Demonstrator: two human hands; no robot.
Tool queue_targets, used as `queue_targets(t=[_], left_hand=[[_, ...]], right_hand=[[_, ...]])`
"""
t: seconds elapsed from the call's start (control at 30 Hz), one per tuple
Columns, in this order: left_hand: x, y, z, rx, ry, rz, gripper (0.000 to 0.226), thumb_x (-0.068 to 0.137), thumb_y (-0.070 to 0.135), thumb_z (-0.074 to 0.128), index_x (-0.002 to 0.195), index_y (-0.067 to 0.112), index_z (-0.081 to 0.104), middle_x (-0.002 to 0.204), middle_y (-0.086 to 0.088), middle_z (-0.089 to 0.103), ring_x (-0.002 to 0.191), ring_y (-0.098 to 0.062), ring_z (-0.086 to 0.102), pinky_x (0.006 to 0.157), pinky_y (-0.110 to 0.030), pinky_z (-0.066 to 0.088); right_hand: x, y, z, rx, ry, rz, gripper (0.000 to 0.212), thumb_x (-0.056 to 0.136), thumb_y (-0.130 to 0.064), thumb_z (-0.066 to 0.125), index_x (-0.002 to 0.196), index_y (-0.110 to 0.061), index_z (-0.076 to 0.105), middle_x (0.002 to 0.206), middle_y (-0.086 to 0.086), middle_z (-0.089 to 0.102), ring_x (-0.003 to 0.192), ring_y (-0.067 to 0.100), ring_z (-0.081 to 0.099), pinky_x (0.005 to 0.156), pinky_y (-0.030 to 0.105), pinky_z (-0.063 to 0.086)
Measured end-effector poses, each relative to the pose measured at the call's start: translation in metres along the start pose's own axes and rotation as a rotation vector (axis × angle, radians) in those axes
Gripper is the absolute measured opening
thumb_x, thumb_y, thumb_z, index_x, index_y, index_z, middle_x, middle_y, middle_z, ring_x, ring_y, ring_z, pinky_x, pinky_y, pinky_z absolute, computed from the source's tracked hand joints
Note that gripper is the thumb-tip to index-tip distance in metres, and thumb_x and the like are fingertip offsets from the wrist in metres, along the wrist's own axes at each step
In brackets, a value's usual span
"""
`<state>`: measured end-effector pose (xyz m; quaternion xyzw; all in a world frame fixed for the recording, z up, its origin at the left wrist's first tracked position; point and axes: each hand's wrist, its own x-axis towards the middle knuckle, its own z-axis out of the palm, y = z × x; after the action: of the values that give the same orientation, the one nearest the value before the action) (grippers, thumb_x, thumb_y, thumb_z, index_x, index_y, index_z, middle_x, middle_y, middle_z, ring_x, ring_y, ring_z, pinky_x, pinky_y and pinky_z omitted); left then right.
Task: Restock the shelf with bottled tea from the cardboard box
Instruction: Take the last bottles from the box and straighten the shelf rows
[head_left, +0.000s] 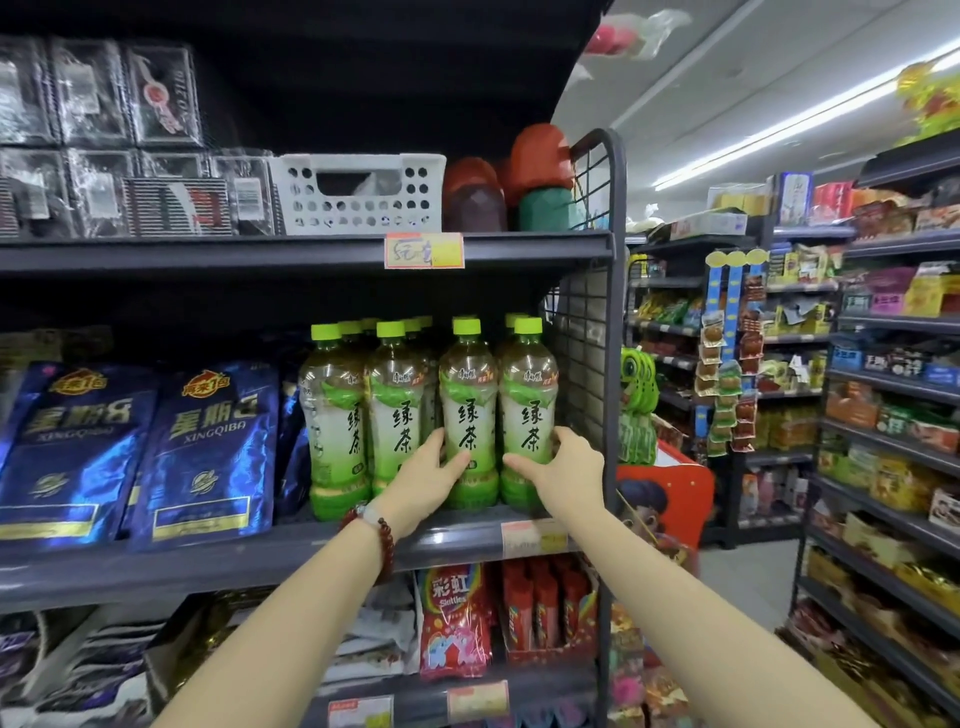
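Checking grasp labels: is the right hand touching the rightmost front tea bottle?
Touching. Head view shows the right hand wrapped around the lower part of the rightmost front tea bottle.

Left of centre, middle tier: two blue foil bags (202, 447), upright, side by side, printed "XINGQIBA". Upper tier: white perforated plastic basket (358, 195); just to its right, red and green plastic containers (540, 182), stacked. To its left, clear-wrapped dark packages (104, 135) in two rows. Handwritten price tag (423, 251) on the upper rail. Lower tier: red Skittles bag (454, 623) beside a red display carton (550, 608). Across the aisle: snack racks (893, 415) and a hanging strip of small packets (727, 384). Fluorescent tube (779, 124) lit overhead.
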<state>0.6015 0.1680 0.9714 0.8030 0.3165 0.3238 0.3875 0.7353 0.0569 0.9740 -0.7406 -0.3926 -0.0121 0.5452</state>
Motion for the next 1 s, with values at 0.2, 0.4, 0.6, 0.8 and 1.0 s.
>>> queue_targets(t=[0.2,0.4,0.6,0.8,1.0], left_hand=[[-0.009,0.003,0.003,0.099,0.032,0.027,0.068,0.094,0.04,0.045,0.148,0.013,0.013,0.153,-0.01,0.027,0.139,-0.022,0.03,0.111,-0.033,0.026],[-0.024,0.02,0.014,0.346,0.16,-0.025,0.056,0.099,0.036,0.033,0.145,0.007,0.02,0.127,-0.023,0.056,0.107,-0.033,0.059,0.081,-0.03,0.043],[-0.035,0.024,0.011,0.513,0.215,0.046,0.045,0.096,0.028,0.045,0.131,0.0,0.04,0.111,-0.021,0.063,0.091,-0.03,0.064,0.074,-0.034,0.051],[-0.054,0.026,-0.006,0.526,0.221,0.146,0.038,0.092,0.02,0.052,0.127,0.007,0.052,0.12,-0.013,0.063,0.106,-0.023,0.061,0.09,-0.03,0.049],[-0.081,0.021,-0.029,0.597,0.192,0.185,0.037,0.09,0.02,0.056,0.125,0.01,0.054,0.124,-0.01,0.061,0.114,-0.022,0.057,0.097,-0.03,0.046]], right_hand=[[-0.008,0.001,0.004,0.017,0.024,-0.011,0.067,0.073,-0.039,0.077,0.127,-0.009,0.052,0.116,0.007,0.066,0.106,0.022,0.06,0.078,0.022,0.04],[-0.024,0.004,0.002,-0.057,-0.035,-0.035,0.05,0.079,-0.031,0.073,0.118,-0.009,0.052,0.114,0.008,0.067,0.104,0.025,0.062,0.075,0.024,0.041],[-0.025,0.0,-0.012,-0.18,-0.097,-0.047,0.044,0.083,-0.026,0.069,0.118,-0.007,0.052,0.115,0.013,0.065,0.108,0.032,0.058,0.082,0.033,0.046],[-0.034,-0.004,-0.021,-0.324,-0.095,-0.185,0.029,0.086,-0.02,0.064,0.107,-0.005,0.05,0.107,0.015,0.06,0.099,0.033,0.059,0.072,0.034,0.044],[-0.048,-0.019,-0.011,-0.37,-0.151,-0.298,0.031,0.084,-0.021,0.065,0.107,-0.004,0.053,0.105,0.014,0.06,0.099,0.031,0.058,0.072,0.031,0.042]])
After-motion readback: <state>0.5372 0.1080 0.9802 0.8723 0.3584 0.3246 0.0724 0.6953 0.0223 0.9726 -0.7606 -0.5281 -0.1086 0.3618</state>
